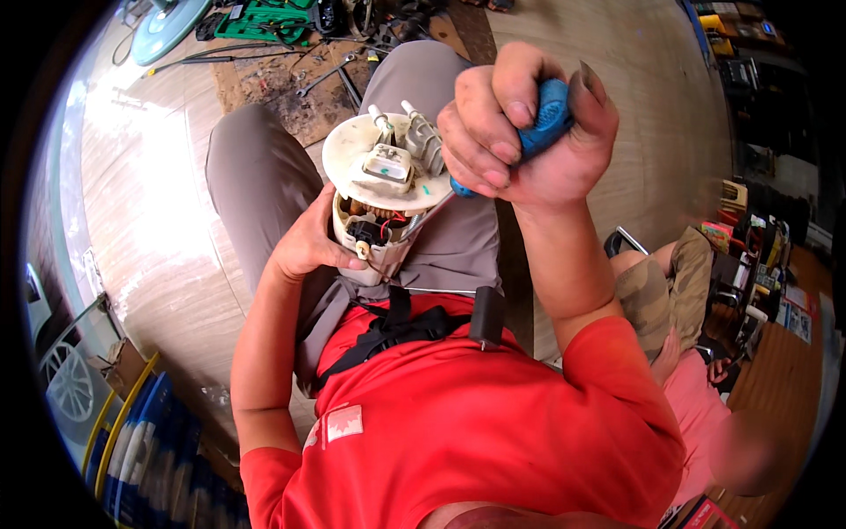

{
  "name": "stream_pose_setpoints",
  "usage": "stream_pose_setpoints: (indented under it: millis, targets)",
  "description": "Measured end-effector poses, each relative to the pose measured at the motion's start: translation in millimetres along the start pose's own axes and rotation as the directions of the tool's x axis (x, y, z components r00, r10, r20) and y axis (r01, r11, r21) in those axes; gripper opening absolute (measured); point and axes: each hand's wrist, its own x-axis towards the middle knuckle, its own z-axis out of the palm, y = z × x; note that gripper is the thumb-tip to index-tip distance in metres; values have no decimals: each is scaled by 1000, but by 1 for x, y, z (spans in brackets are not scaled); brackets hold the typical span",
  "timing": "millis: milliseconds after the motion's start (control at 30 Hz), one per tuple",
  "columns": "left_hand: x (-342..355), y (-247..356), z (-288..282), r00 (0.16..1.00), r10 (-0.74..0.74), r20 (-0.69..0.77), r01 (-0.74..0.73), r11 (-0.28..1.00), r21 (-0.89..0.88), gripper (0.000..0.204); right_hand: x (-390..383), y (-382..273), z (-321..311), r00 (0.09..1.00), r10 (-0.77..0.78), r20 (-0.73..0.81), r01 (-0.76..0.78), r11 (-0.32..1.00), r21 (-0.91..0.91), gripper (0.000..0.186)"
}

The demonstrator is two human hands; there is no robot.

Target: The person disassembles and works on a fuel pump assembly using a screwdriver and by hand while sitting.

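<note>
A fuel pump module (357, 181) with a round off-white plastic top, a connector socket and two pipe stubs rests upright in my lap. My left hand (304, 240) grips its lower housing from the left, with the thumb across the front. Red wires and a black part show in the gap beneath the top. A screwdriver (551, 115) with a blue handle is wrapped in the fingers of my right hand (564, 172). Its metal shaft slants down to the left, into that gap at the module's right side; the tip is hidden.
On stained cardboard (282, 106) beyond my knees lie a wrench (326, 76) and other tools, near a green tool case (256, 22). A person in camouflage shorts (661, 286) sits close on the right, by a cluttered wooden counter (775, 388). Blue and yellow goods (141, 432) stand at lower left.
</note>
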Motion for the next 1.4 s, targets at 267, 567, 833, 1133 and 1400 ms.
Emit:
stream_pose_setpoints:
  millis: [267, 567, 833, 1133, 1400]
  targets:
    - [2, 5, 11, 993, -68, -92, 65, 997, -32, 120, 6, 20, -27, 982, 109, -156, -81, 981, 176, 48]
    - [-12, 14, 20, 976, -50, -213, 68, 995, 77, 112, 8, 41, -49, 988, 131, -84, -109, 967, 231, 46]
    - [-16, 7, 13, 977, -32, -213, 62, 989, 134, 102, -3, 47, -18, 948, 31, -318, -93, 979, -181, 46]
    - [-13, 5, 10, 981, -39, -188, 49, 998, 51, 100, -10, 43, -7, 791, 25, -611, -102, 991, -92, 45]
    - [-15, 4, 10, 980, -28, -199, 51, 992, 113, 103, -21, 36, -10, 979, 30, -204, -81, 966, -245, 47]
